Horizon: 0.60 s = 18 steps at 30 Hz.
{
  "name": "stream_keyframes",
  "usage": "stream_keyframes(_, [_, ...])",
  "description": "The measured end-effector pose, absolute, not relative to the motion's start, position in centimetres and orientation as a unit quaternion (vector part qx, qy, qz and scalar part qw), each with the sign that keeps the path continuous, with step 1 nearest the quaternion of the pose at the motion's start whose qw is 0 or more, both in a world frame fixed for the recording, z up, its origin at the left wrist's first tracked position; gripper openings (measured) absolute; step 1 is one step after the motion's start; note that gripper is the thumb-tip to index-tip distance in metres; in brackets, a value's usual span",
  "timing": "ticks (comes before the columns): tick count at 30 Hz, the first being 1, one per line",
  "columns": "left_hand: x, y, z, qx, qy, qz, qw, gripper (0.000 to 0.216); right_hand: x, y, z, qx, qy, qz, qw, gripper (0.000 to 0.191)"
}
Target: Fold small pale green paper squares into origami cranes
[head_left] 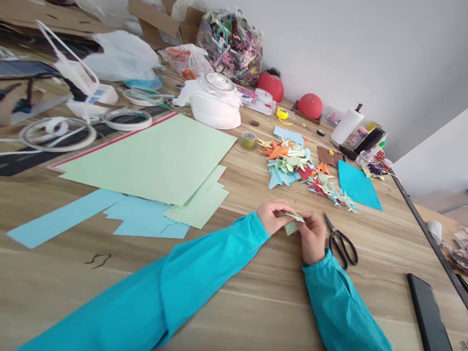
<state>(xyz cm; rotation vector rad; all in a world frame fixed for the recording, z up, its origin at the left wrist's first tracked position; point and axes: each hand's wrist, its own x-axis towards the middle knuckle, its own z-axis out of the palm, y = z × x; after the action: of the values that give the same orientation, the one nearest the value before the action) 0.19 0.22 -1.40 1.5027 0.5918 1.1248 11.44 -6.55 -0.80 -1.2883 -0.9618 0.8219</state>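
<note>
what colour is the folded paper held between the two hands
Pale green; the folded paper shows in the head view.

Craft workroom: wooden worktop (251, 311), scissors (337, 233); left of scissors, paper sheets (153, 156); beyond scissors, folded paper shapes (292, 163), stuffed bag (232, 47), cardboard box (153, 20).

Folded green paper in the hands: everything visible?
The folded paper is small, pale green and looks matte. A narrow upper part spans between the left hand and right hand, pinched by both; an angular flap points down below. It is left of the scissors; fingers hide some edges. Table contact is unclear.
</note>
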Motion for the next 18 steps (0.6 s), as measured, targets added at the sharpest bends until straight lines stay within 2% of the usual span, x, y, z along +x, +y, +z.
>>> stream_keyframes(13, [-0.04,0.32,-1.24,0.631,0.296,0.45,0.558,0.014,11.22,-6.69,-0.38,-0.54,-0.433,0.374,0.618,0.015])
stream_keyframes(18, [-0.06,0.01,-1.05,0.653,0.303,0.453,0.525,0.016,11.24,-6.63,-0.38,-0.537,-0.446,0.382,0.606,0.012])
